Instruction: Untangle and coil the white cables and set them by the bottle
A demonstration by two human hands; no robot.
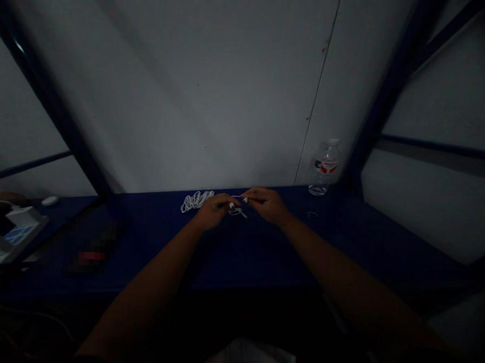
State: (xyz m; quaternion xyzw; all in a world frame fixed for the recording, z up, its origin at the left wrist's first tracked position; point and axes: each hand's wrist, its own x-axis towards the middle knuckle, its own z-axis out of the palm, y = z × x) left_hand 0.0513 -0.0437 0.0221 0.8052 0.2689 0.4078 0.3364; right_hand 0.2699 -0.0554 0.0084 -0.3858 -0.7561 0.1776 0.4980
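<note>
My left hand is closed on a thin white cord, with a small white end piece showing at its fingertips. Facing it, my right hand pinches the cord too, and another small white piece sits by its fingers. A short stretch of cord runs between the two hands, and a small loop hangs below them. Left of my left hand, a coiled bundle of white cord lies on the blue surface. The dim light hides the exact kind of the end pieces.
A clear plastic bottle stands upright at the back right of the blue tabletop. At the left are a power strip with plugs, a small white object and a blurred dark item. Blue frame posts flank the pale wall.
</note>
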